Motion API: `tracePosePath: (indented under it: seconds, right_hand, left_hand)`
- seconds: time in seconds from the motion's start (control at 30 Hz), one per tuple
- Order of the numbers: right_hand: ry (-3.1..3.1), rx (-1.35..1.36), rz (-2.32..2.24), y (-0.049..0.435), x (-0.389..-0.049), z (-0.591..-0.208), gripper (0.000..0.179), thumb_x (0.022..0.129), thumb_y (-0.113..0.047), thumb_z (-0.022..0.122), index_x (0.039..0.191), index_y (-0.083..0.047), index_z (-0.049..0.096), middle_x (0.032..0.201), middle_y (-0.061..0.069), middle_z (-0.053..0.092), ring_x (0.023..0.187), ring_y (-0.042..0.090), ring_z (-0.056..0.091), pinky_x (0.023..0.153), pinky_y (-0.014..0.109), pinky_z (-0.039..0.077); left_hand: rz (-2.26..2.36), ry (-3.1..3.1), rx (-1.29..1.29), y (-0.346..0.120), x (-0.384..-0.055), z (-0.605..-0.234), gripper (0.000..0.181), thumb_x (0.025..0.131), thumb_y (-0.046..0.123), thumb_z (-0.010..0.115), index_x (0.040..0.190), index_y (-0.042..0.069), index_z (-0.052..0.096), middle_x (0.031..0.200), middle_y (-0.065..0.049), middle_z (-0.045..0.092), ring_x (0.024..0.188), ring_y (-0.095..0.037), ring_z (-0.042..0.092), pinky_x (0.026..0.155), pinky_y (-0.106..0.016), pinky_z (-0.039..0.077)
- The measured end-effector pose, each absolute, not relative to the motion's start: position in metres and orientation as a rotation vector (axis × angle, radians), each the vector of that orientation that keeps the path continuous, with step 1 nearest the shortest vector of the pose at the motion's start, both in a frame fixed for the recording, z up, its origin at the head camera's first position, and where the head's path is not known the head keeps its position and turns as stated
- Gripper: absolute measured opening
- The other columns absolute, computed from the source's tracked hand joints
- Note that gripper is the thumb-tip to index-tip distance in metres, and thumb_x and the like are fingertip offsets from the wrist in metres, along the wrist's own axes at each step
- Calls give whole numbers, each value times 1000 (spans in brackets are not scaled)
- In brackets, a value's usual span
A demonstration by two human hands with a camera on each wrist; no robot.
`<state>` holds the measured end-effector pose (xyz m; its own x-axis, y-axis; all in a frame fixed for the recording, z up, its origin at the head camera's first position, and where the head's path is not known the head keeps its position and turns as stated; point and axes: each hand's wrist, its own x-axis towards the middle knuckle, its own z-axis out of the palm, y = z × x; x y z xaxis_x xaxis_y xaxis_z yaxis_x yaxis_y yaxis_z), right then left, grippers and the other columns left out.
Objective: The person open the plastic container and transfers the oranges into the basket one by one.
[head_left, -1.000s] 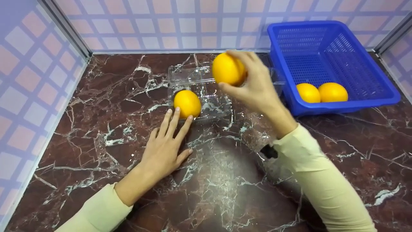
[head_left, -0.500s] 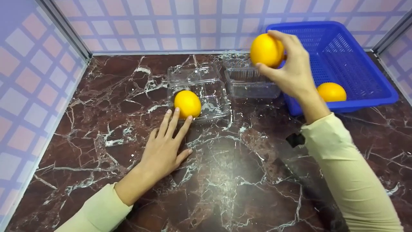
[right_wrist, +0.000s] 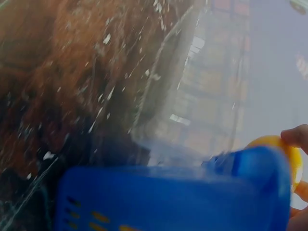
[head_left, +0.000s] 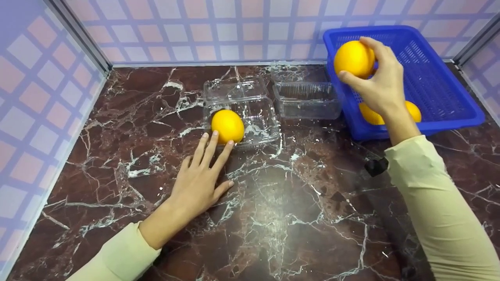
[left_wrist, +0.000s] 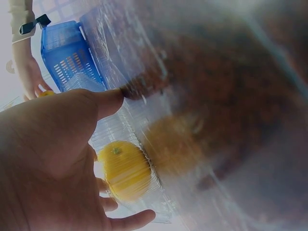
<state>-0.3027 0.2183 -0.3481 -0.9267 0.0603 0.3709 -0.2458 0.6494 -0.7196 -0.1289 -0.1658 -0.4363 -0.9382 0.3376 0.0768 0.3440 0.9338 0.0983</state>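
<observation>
My right hand [head_left: 379, 78] grips an orange [head_left: 351, 60] between thumb and fingers, above the left side of the blue basket [head_left: 441, 124]. A second rounded orange edge shows behind it, partly hidden by the fingers. In the right wrist view the held orange [right_wrist: 288, 154] is partly behind the basket's rim [right_wrist: 262, 159]. My left hand [head_left: 199, 183] lies with fingers straight and spread, fingertips at the near side of another orange [head_left: 227, 125]. That orange sits in the left part of an open clear plastic clamshell box [head_left: 259, 117]; the left wrist view shows the orange [left_wrist: 126, 171] beyond the fingers.
A second open clear plastic box [head_left: 308, 107] stands between the first one and the basket. Two oranges [head_left: 369, 114] lie inside the basket at its near left, partly covered by my right wrist. A checked wall [head_left: 218, 31] closes off the back of the marble-patterned tabletop [head_left: 250, 218].
My right hand has carried its orange rightward, from above the clear boxes to over the basket's left side. The left hand and the orange beside it have stayed still.
</observation>
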Motion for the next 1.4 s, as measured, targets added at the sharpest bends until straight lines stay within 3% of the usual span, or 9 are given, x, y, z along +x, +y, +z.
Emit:
tracePosePath:
  seconds: [0.37, 0.57, 0.73, 0.93, 1.07, 1.4]
  right_hand:
    - [-2606, -129, 1218, 245, -313, -361, 77, 94, -40, 75, 162, -22, 44, 159, 10, 52, 127, 23, 55, 105, 34, 49]
    - [-2739, -219, 1194, 252, -318, -367, 83, 96, -47, 71, 165, -19, 37, 161, 15, 48, 134, 33, 48, 108, 41, 47]
    - [-2849, -211, 1151, 256, -319, -371, 88, 98, -53, 67, 168, -14, 30, 163, 21, 44, 143, 42, 36, 114, 53, 42]
    - [-2960, -129, 1061, 256, -321, -375, 85, 103, -53, 59, 168, -9, 27, 160, 28, 44, 138, 50, 40, 113, 63, 39]
    - [-3025, -82, 995, 257, -321, -376, 82, 106, -51, 54, 168, -8, 22, 157, 33, 44, 134, 54, 42, 110, 66, 38]
    - [-3145, 38, 893, 258, -323, -379, 75, 110, -38, 48, 168, -6, 14, 151, 39, 43, 130, 59, 43, 110, 69, 34]
  left_hand:
    - [-148, -3016, -542, -167, -129, -438, 90, 101, 48, 69, 171, 21, 21, 177, -19, 8, 163, -40, 12, 115, -65, 42]
    - [-154, -3027, -534, -167, -129, -439, 90, 101, 48, 69, 172, 21, 19, 178, -19, 7, 164, -39, 10, 115, -65, 42]
    - [-161, -3033, -535, -167, -129, -439, 91, 101, 48, 68, 172, 21, 18, 178, -19, 6, 164, -39, 9, 116, -65, 41]
    - [-168, -3037, -532, -166, -129, -439, 92, 101, 48, 69, 172, 22, 18, 178, -18, 5, 164, -38, 9, 116, -65, 41]
    - [-166, -3022, -535, -165, -129, -439, 91, 100, 48, 70, 172, 21, 20, 178, -19, 8, 164, -39, 11, 115, -66, 42]
    - [-195, -3087, -518, -166, -130, -437, 93, 101, 49, 68, 172, 23, 15, 178, -17, -1, 165, -38, 5, 118, -69, 38]
